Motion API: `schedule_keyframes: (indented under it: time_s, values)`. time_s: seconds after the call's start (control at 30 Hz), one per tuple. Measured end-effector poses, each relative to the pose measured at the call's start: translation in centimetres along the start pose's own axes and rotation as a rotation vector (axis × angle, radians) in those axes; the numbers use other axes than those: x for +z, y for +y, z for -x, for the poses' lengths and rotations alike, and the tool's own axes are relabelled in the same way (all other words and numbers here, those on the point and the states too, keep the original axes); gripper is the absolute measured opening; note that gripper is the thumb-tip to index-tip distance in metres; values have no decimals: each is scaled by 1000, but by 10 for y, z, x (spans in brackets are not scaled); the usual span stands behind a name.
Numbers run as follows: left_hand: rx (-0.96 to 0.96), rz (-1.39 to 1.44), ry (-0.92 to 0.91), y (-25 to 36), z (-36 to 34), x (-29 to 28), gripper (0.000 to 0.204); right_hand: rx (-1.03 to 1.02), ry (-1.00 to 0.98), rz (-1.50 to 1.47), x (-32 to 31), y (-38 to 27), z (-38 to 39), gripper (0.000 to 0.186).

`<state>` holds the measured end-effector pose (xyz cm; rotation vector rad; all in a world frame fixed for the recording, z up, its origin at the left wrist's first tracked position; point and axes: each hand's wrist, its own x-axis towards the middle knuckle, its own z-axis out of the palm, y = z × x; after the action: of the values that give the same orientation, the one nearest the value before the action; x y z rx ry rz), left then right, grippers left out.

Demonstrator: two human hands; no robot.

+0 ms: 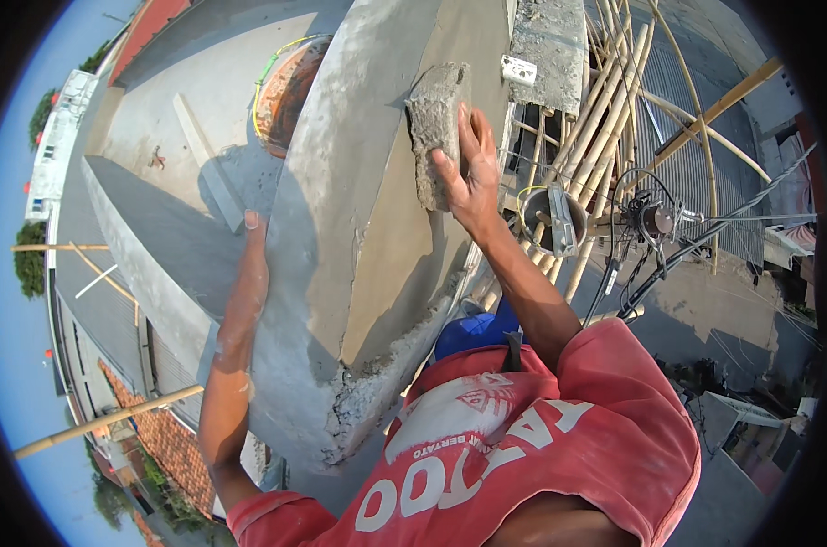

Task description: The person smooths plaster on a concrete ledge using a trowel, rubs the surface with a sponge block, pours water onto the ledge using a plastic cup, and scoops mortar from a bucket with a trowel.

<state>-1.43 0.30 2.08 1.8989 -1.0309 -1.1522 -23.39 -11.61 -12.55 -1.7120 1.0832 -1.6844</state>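
Observation:
A rough grey block [438, 132], crusted with mortar, is in my right hand [475, 178], thumb on the near side and fingers along its right side. The block lies against the plastered top of a wall [377, 273], over a brownish, smoother band of plaster. My left hand [252, 239] is at the wall's left side; only one fingertip shows and the other fingers are hidden. At the wall's near end the plaster [350, 415] is broken and crumbly.
Left of the wall, a mortar-stained bucket [281, 114] and a long straight board [204, 155] lie on a concrete floor. Bamboo poles [605, 137], a smaller bucket [546, 214] and cables around a dark fitting [657, 219] are on the right, high above roofs and ground.

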Motion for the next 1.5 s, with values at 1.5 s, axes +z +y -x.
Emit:
schedule_keyframes:
  time_s: [1.5]
  values:
    - [28, -106, 37, -30, -6, -16, 72, 237, 55, -96, -1, 38, -131, 64]
